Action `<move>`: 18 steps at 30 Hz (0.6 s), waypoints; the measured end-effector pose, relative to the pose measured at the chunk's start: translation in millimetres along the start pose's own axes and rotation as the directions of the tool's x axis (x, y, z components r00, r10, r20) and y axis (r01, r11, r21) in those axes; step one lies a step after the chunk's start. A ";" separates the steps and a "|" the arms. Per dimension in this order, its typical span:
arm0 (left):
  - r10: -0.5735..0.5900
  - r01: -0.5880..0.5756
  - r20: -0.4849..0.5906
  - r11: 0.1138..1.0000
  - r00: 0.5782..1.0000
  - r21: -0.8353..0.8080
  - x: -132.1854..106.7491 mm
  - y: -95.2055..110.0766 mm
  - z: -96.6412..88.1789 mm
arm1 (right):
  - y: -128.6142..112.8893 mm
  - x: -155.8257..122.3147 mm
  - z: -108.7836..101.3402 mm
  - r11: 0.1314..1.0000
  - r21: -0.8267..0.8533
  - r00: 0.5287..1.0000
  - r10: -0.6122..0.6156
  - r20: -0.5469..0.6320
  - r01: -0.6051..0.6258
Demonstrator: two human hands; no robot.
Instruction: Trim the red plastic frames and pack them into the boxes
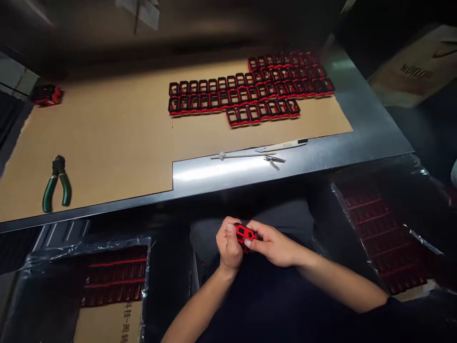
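Note:
Over my lap, below the table's front edge, my left hand (230, 243) and my right hand (269, 243) grip a small red and black plastic part (244, 232) between them. Its red side, with dark openings, faces up. Fingers cover both of its ends, so its full shape is hidden. Similar red and black plastic frames (233, 96) stand in several tight rows on the cardboard sheet (121, 143) that covers much of the metal table.
Green-handled cutting pliers (57, 183) lie at the left. A craft knife (283, 146), a thin stick (237, 155) and nail clippers (274, 160) are near the front edge. More red parts sit at the far left (47, 95). Plastic-lined boxes flank me, left (147, 271) and right (352, 224).

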State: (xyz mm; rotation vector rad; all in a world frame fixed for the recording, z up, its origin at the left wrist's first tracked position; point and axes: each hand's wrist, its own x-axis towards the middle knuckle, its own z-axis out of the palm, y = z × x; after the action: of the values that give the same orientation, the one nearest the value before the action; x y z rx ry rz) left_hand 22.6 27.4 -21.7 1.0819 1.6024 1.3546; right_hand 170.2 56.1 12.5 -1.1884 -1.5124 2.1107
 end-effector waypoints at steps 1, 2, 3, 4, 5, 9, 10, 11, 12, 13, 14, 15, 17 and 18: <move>0.049 -0.048 -0.017 0.998 0.999 0.034 -2.2 -2.5 -4.1 | -2.3 0.8 -2.9 1.000 -0.008 1.000 0.007 -0.012 -0.007; 0.101 -0.099 -0.022 0.993 0.995 0.066 -4.4 -3.3 -7.9 | -5.0 1.5 -5.7 1.000 -0.001 0.999 0.013 -0.035 -0.013; 0.151 -0.149 -0.012 0.984 0.988 0.093 -6.6 -2.4 -11.4 | -7.6 2.5 -8.2 0.999 0.028 0.998 0.020 -0.064 -0.018; 0.196 -0.196 0.011 0.974 0.981 0.112 -8.8 -0.2 -14.5 | -9.8 4.3 -10.2 0.996 0.086 0.995 0.032 -0.095 -0.024; 0.232 -0.236 0.048 0.964 0.972 0.119 -11.0 3.2 -17.1 | -11.3 7.0 -11.5 0.985 0.168 0.991 0.051 -0.122 -0.030; 0.333 -0.389 0.259 0.898 0.906 0.205 -17.3 21.3 -22.1 | -11.3 24.9 -7.3 0.860 0.507 0.987 0.127 -0.103 -0.057; 0.350 -0.424 0.290 0.870 0.891 0.251 -17.6 25.1 -22.5 | -10.7 29.1 -4.2 0.823 0.565 0.987 0.128 -0.093 -0.054; 0.362 -0.450 0.307 0.841 0.880 0.301 -17.4 28.2 -22.8 | -10.2 32.4 -1.0 0.791 0.611 0.988 0.123 -0.097 -0.039; 0.365 -0.463 0.314 0.817 0.877 0.344 -16.8 30.6 -23.2 | -9.8 34.6 2.0 0.769 0.640 0.987 0.113 -0.116 -0.013; 0.359 -0.464 0.318 0.804 0.877 0.372 -16.0 32.4 -23.8 | -9.7 35.5 4.3 0.761 0.649 0.984 0.100 -0.145 0.018; 0.350 -0.462 0.327 0.797 0.878 0.389 -15.1 33.6 -24.5 | -9.8 35.2 5.5 0.769 0.638 0.981 0.085 -0.175 0.047; 0.343 -0.463 0.340 0.795 0.876 0.392 -14.4 34.4 -25.5 | -9.9 33.9 5.5 0.787 0.613 0.978 0.069 -0.198 0.069; 0.336 -0.464 0.360 0.806 0.870 0.368 -13.6 35.2 -27.6 | -10.1 29.2 1.5 0.835 0.542 0.975 0.033 -0.219 0.093; 0.334 -0.461 0.364 0.815 0.869 0.351 -13.5 35.4 -28.5 | -10.0 26.2 -2.1 0.855 0.508 0.975 0.018 -0.222 0.100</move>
State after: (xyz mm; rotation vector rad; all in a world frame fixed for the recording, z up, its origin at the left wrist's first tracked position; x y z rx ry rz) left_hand 5.4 7.8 17.9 1.8881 1.5374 1.0419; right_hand 153.2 78.3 9.3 -1.1174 -0.7849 2.0817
